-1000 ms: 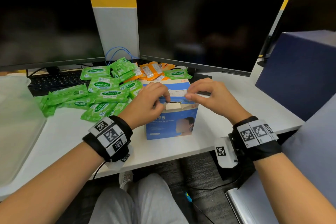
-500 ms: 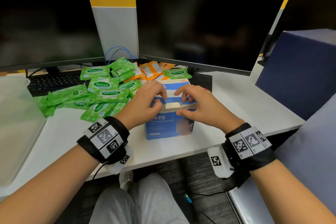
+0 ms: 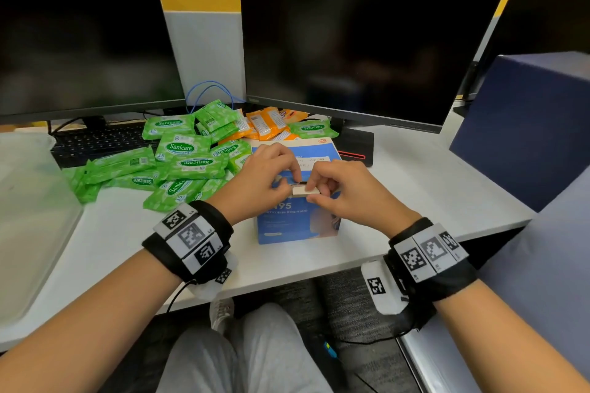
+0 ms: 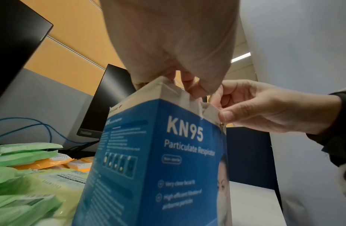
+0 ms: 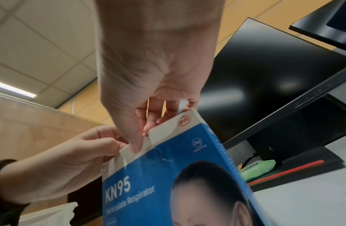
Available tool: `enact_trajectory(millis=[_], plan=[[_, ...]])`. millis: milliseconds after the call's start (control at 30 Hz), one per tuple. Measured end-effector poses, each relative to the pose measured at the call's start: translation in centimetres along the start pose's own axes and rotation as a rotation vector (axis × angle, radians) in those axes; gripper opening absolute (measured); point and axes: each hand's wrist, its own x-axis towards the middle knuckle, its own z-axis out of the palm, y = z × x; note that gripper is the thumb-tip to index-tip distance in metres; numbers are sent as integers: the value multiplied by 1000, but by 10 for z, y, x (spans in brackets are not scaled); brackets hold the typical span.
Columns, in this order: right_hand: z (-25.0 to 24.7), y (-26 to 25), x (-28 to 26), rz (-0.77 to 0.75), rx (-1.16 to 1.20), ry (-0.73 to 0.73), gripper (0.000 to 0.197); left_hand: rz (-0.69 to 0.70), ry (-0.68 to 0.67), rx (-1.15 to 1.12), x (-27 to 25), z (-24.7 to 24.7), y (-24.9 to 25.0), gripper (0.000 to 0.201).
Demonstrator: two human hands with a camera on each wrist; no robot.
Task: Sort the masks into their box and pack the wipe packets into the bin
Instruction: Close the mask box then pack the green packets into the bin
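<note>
Since a second ago both hands have closed in on the top front edge of the mask box (image 3: 298, 220), which stands upright near the desk's (image 3: 415, 182) front edge: left hand (image 3: 255, 183) and right hand (image 3: 348, 193) now pinch its small white flap (image 3: 305, 191). Behind and left of the box lie over a dozen green wipe packets (image 3: 188, 166) and a few orange ones (image 3: 266, 121), unmoved

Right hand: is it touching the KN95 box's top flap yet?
Touching. In the left wrist view the right hand pinches the white flap at the KN95 box top edge.
</note>
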Motion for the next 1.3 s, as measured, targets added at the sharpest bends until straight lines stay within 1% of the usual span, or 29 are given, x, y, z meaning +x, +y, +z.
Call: enact_trajectory(millis=[100,200,267,333,433,533,567,633,667,700,800,933,1133,1200,1300], plan=[[-1,-2,-3,-9,-1,-4,6,59,4,81,-1,-1,4,29],[-1,-1,-5,-10,34,25,8,91,28,175,-2,-2,7,28],[0,-1,-7,-7,55,51,10,62,5,217,-1,-2,11,24],[1,-2,-8,-13,51,57,12,20,-53,235,1,-1,13,21],[2,0,-9,-18,13,57,11,-15,-109,222,6,-1,15,19],[1,0,-9,-10,-33,64,9,-68,-140,140,9,-1,16,20],[1,-1,-8,-4,-45,60,9,-105,-130,96,8,-1,17,21],[0,-2,-6,11,-62,41,8,-158,-60,24,6,-2,17,22],[0,-3,-5,17,-75,29,8,-159,-26,13,5,-3,17,23],[0,-3,-4,23,-90,15,9,-152,-22,18,4,-4,16,25],[-2,-6,0,43,-129,-26,12,-125,-71,38,1,-6,14,27],[-4,-8,0,39,-129,-35,10,-129,-43,9,2,-6,10,23],[-5,-9,-3,11,-112,-14,2,-166,-113,-26,8,-8,9,12],[-6,-9,-4,14,-113,-13,1,-185,-129,-12,11,-9,6,14],[-7,-11,-3,27,-126,-27,3,-227,-141,44,19,-10,0,26]])
